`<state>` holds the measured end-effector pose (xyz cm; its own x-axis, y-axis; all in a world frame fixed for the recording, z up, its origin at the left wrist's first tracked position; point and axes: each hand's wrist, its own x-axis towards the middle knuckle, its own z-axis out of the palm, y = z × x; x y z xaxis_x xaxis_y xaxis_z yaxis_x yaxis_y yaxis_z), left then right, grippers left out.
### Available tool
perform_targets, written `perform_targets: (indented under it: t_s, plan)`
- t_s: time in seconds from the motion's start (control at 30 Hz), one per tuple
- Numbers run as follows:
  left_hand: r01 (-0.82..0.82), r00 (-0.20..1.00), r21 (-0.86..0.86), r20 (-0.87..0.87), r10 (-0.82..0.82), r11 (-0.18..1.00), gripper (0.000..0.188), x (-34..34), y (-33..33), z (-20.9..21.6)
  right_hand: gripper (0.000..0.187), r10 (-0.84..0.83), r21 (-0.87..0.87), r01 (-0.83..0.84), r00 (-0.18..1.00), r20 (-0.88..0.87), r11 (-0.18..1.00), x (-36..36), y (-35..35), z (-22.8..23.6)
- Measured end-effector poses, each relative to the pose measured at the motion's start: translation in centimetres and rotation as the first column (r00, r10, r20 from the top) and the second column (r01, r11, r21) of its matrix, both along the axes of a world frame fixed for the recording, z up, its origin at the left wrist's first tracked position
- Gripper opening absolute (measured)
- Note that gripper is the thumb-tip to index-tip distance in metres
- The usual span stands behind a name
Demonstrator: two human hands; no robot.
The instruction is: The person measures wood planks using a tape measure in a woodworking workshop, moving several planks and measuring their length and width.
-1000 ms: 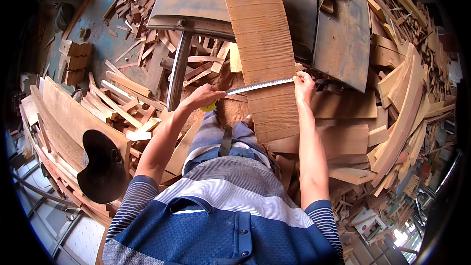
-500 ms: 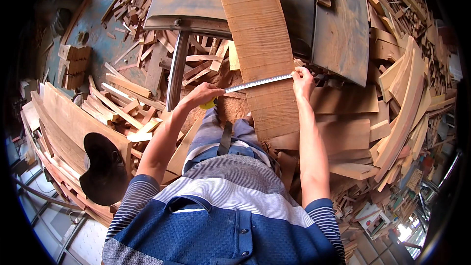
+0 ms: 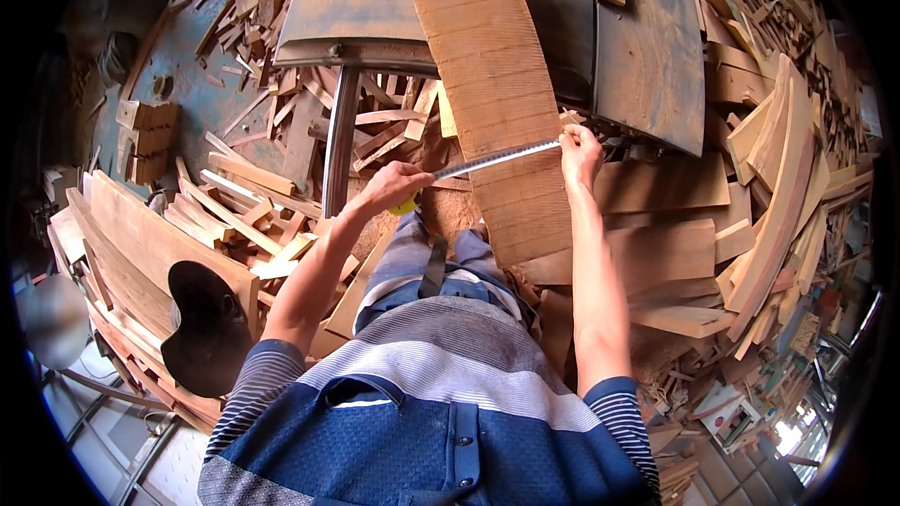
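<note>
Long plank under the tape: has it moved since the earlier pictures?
No, not visibly: the plank crosses the dark table in about the same place, just as far right of its leg.

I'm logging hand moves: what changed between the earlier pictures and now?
The view turned slightly; a blurred round shape appeared at far left. Nothing was grasped or released. The left hand and right hand still stretch the tape measure across the board.
</note>
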<state>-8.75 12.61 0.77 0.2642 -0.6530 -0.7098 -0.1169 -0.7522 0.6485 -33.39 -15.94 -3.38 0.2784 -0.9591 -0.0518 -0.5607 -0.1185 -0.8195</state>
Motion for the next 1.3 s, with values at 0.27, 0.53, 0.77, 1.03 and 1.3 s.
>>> perform_targets:
  t_s: [0.27,0.53,0.77,1.03,1.3]
  plan:
    - [-0.013,0.966,-0.131,-0.258,-0.021,0.991,0.047,-5.9,-0.8,3.2,0.018,-0.115,0.443,-0.135,0.863,0.492,0.886,-1.4,10.1,8.0]
    - [0.074,0.991,-0.212,-0.090,-0.094,0.974,0.043,-9.5,-4.0,5.8,0.021,-0.308,0.686,-0.087,0.848,0.432,0.723,-2.1,18.4,8.4]
    - [-0.155,0.978,-0.325,-0.182,0.099,0.933,0.047,-10.6,-2.7,1.1,0.039,-0.209,0.795,-0.305,0.859,0.468,0.524,-1.8,21.1,9.8]
    - [0.082,0.919,-0.348,-0.337,-0.206,0.934,0.054,-8.4,-2.5,5.6,0.026,-0.620,0.856,-0.304,0.594,0.513,0.418,-3.5,22.3,6.0]
    - [-0.545,0.838,-0.359,-0.270,0.475,0.758,0.044,-1.7,-3.9,-6.8,0.028,-0.716,0.918,0.012,0.629,0.301,0.397,-14.0,24.3,4.0]
